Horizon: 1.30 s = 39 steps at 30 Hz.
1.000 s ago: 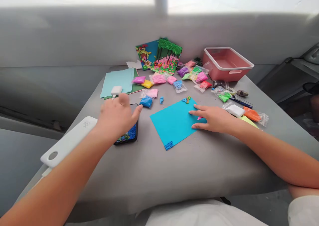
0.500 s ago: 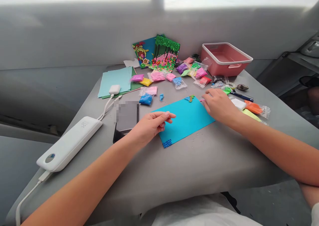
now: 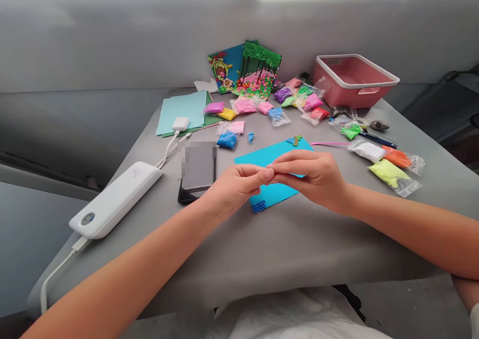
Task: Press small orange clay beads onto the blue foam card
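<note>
Both hands are meeting fingertip to fingertip above the turquoise rectangular foam sheet point(image 3: 275, 172) lying on the grey surface point(image 3: 299, 239). The left hand point(image 3: 234, 187) and right hand point(image 3: 318, 177) are pinching narrowly; whatever sits between the fingers is too small to tell.

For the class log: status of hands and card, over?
Left hand and right hand fingertips pinched together above the blue card. Anything pinched: too small to tell. Phone beside card.
</note>
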Motion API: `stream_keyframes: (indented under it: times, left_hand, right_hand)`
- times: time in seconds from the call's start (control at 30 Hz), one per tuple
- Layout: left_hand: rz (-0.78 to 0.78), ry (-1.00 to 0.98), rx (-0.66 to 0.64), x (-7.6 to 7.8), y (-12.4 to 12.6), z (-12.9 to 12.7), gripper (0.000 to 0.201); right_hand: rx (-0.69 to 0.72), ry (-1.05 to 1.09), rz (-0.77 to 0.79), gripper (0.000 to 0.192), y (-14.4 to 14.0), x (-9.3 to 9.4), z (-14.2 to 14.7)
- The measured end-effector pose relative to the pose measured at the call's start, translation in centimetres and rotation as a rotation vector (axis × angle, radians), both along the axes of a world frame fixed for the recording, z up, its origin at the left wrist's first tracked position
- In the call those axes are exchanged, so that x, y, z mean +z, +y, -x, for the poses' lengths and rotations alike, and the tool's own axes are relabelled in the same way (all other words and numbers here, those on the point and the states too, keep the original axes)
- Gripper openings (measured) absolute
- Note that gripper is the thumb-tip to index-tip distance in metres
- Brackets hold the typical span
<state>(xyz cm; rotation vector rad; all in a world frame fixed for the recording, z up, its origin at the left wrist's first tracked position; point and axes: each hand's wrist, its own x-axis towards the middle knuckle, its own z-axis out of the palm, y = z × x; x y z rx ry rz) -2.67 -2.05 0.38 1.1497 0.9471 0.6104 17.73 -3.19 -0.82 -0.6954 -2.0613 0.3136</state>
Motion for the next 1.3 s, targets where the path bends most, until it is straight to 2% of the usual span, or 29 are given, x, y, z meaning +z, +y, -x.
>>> stream_keyframes:
  times: [0.17,0.2,0.33,0.4,0.43,0.5,0.63,0.7,0.77,0.83,0.87,0.93,0.97,1.13,1.3]
  left_hand:
    - [-0.064,0.026,0.024,-1.1,0.8,-0.6,0.039]
    - [-0.086,0.037,0.039,-1.4,1.0,-0.6,0.039]
    - [-0.219,0.124,0.110,-2.8,2.0,-0.2,0.033]
    - [-0.289,0.173,0.122,-3.4,2.3,-0.1,0.029]
    - [-0.316,0.192,0.117,-3.5,2.3,-0.1,0.028]
    - [-0.341,0.215,0.088,-3.7,2.2,-0.3,0.028]
    - [-0.302,0.197,0.057,-3.6,1.4,-0.8,0.029]
    - [-0.267,0.165,0.057,-3.6,1.0,-0.8,0.030]
    - [-0.229,0.123,0.065,-3.8,0.9,-0.8,0.029]
    - [-0.183,0.078,0.072,-4.1,0.8,-0.6,0.027]
    - [-0.161,0.058,0.074,-4.2,0.9,-0.6,0.026]
    - [-0.105,0.012,0.070,-4.5,0.9,-0.5,0.027]
    - [-0.067,-0.021,0.063,-4.6,0.9,-0.4,0.029]
    - [0.116,-0.198,0.043,-4.9,1.0,-0.5,0.039]
    - [0.152,-0.167,0.046,-5.0,1.0,-0.6,0.048]
  right_hand:
    - [-0.116,-0.163,-0.018,0.018,1.4,-0.4,-2.4]
    - [-0.174,-0.220,-0.009,0.024,2.1,-0.4,-3.6]
    - [-0.350,-0.498,0.021,0.021,5.7,-1.7,-10.0]
    - [-0.392,-0.600,0.049,0.032,7.0,-2.9,-12.9]
    - [-0.410,-0.637,0.064,0.026,7.5,-3.5,-13.9]
    - [-0.445,-0.680,0.073,0.030,8.2,-4.3,-14.8]
    - [-0.496,-0.667,0.034,0.028,8.4,-4.0,-12.9]
    - [-0.534,-0.591,-0.020,0.012,7.8,-3.3,-10.7]
    - [-0.537,-0.479,-0.086,0.020,6.7,-2.8,-8.3]
    - [-0.462,-0.398,-0.131,0.023,5.1,-2.6,-6.0]
    - [-0.373,-0.362,-0.146,0.022,4.2,-2.5,-4.9]
    - [-0.098,-0.208,-0.159,0.022,2.6,-2.6,-3.2]
    - [-0.055,-0.207,-0.149,0.020,2.0,-2.7,-2.6]
    - [0.052,-0.239,-0.188,0.017,0.8,-3.4,-1.5]
    - [0.045,-0.195,-0.157,0.014,0.7,-4.0,-1.5]
